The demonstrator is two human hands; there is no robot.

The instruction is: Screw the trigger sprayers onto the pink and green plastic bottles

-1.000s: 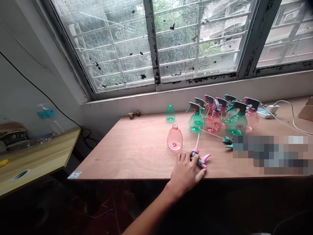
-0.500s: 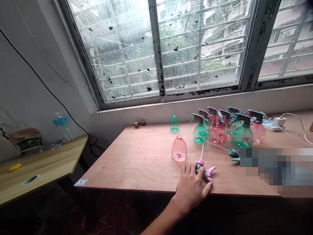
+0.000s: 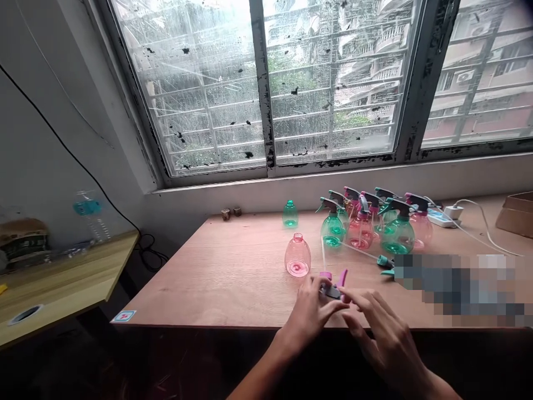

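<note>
My left hand [image 3: 310, 308] is closed around a spray head [image 3: 332, 291] with a dark grey body, pink collar and pink trigger, just above the table's front edge. Its pale dip tube [image 3: 323, 253] points away from me. On the right, my right hand [image 3: 383, 330] has its fingers stretched out and apart. Its fingertips are at the pink end of the spray head; whether they touch it I cannot tell. Just beyond my left hand stands an open pink bottle [image 3: 297, 256], upright without a top. Farther back is an open green bottle [image 3: 290, 215].
Several pink and green spray bottles [image 3: 360, 230] with heads fitted stand together at the back right. A loose green spray head [image 3: 386, 262] lies beside a blurred-out patch. Behind are a power strip [image 3: 442, 219] and a cardboard box [image 3: 516, 214]. Two small brown pieces [image 3: 226, 214] sit at the back left.
My right hand has come into view and reached the spray head. My left hand has turned the spray head slightly and still holds it. The view has shifted a little to the right.
</note>
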